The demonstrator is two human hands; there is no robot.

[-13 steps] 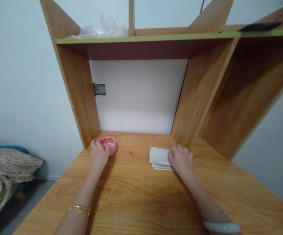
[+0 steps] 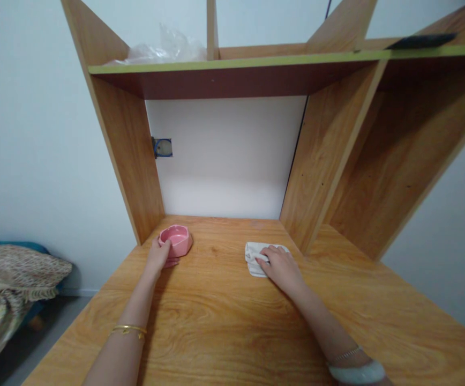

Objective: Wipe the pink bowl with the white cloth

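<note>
Both hands rest far out on the desk [image 2: 224, 316]: the left hand [image 2: 159, 256] curls its fingers around the near side of a pink bowl [image 2: 176, 239], and the right hand [image 2: 281, 267] lies flat, fingers pressed onto a folded white cloth [image 2: 255, 252]. Bare wood lies open between the hands and back toward the wrists. Beyond the bowl stands the left upright panel [image 2: 130, 161]; just right of the cloth rises another panel [image 2: 313, 161].

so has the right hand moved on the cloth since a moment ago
Yes. The right hand has slid left across the cloth, away from the upright panel on its right, and now covers more of it.
</note>
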